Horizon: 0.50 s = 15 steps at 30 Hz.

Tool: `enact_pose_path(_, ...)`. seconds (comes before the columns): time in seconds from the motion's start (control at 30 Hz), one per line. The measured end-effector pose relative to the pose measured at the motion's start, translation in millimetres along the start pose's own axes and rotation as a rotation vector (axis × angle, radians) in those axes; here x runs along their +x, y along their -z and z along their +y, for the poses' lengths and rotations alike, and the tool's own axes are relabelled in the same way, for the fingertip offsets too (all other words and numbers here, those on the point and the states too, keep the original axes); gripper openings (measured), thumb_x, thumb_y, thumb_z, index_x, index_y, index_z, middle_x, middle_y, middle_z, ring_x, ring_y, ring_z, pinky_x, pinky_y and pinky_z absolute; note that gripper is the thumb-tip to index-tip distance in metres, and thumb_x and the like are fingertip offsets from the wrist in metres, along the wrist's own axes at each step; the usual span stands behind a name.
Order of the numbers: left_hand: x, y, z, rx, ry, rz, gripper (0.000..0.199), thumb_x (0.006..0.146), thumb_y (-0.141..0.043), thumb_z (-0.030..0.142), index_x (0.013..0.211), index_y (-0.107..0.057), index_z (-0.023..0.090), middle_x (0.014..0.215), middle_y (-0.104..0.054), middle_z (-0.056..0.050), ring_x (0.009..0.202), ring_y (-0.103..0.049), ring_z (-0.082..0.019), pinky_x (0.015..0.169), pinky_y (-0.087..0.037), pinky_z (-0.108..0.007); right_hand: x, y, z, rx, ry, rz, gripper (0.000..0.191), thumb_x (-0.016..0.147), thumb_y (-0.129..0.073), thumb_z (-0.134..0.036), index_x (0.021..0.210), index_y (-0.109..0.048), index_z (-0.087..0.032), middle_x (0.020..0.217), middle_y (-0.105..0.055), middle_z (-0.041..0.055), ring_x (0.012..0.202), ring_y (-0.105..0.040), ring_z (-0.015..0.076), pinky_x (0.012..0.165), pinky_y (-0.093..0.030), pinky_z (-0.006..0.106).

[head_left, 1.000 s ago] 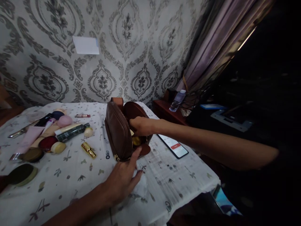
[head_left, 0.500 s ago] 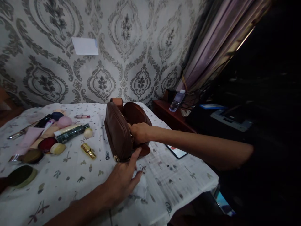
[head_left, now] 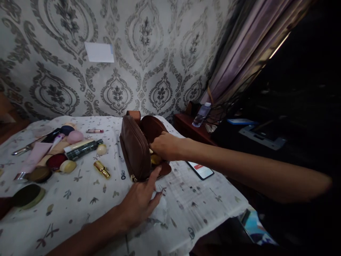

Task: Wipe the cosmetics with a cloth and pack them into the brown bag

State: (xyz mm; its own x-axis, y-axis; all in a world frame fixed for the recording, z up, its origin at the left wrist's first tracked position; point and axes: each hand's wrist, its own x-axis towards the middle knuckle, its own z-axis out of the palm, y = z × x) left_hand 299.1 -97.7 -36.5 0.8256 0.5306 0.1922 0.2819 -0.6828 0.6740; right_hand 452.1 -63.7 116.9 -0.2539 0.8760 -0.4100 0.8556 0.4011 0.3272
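A brown zippered bag [head_left: 134,147] stands unzipped on the cloth-covered table, its opening facing right. My right hand [head_left: 167,146] reaches into that opening with its fingers curled; the fingertips and whatever they may hold are hidden by the bag. Just below this hand, a yellowish item [head_left: 156,159] shows inside. At the bag's near end lies my left hand [head_left: 141,201], index finger stretched out to the brown end flap [head_left: 165,169] and thumb apart from it. Left of the bag are a gold lipstick tube [head_left: 101,169] and a small dark ring-like item [head_left: 123,174].
Several cosmetics, among them a pink tube [head_left: 37,154], a dark green bottle [head_left: 82,150] and a round compact [head_left: 28,195], lie on the left of the patterned cloth [head_left: 87,199]. A phone [head_left: 203,171] rests under my right forearm. A water bottle [head_left: 201,114] stands beyond the table.
My right hand has drawn back slightly to the right in the bag's opening, and the yellowish item inside has come into view. My left hand stays at the flap.
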Motion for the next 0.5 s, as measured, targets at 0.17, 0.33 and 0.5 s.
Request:
enact_pose_path(0.17,0,-0.5,-2,0.021,-0.022,0.01,0.068,0.093,-0.044,0.026,0.152,-0.011,0.022,0.092,-0.066,-0.004,0.075,-0.065,-0.021,0.071,-0.05,-0.033,-28,-3,2,-0.123,0.083,0.005,0.019,0.086,-0.055,-0.008,0.087,-0.073,-0.009,0.091,-0.073,0.0161,0.102,-0.066,0.0281,0.105,-0.028,0.046)
enact_pose_path(0.33,2,4.9,2,0.041,-0.023,0.022,0.072,0.092,-0.046,0.024,0.151,-0.006,0.022,0.093,-0.067,-0.002,0.076,-0.066,-0.02,0.07,-0.05,-0.03,-41,-18,1,-0.091,0.083,0.12,0.019,0.087,-0.054,-0.008,0.09,-0.072,-0.011,0.094,-0.073,0.014,0.1,-0.063,0.0262,0.1,-0.029,0.044)
enact_pose_path(0.5,-6,16.0,4,0.163,-0.095,0.067,0.079,0.093,-0.048,0.022,0.149,0.008,0.024,0.094,-0.068,-0.001,0.078,-0.069,-0.02,0.072,-0.054,-0.031,-49,-34,3,-0.037,0.069,0.239,0.019,0.087,-0.052,-0.005,0.094,-0.068,-0.012,0.096,-0.071,0.0121,0.103,-0.061,0.0256,0.095,-0.036,0.042)
